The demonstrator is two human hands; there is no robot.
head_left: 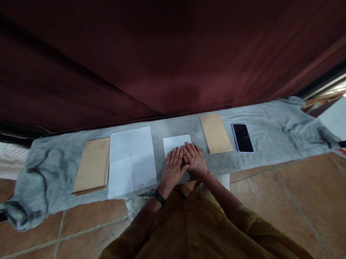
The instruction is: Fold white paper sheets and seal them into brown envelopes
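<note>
A small white sheet of paper [177, 140], perhaps folded, lies at the middle of the cloth-covered bench. My left hand [173, 167] rests flat on its near part, fingers stretched out. Beside it my right hand [195, 160] also lies flat on the paper's near right part, the two thumbs meeting. The lower edge of the paper is hidden under both hands. To the left is a stack of larger white paper sheets [131, 160], and past it a stack of brown envelopes [91, 164]. A single brown envelope [216, 134] lies right of my hands.
A phone [243, 137] with a dark screen lies right of the single envelope. Grey cloth [277, 131] covers the narrow bench, bunched at both ends. A dark red curtain-like cloth [169, 68] rises behind the bench. Brown floor tiles [269, 201] show below.
</note>
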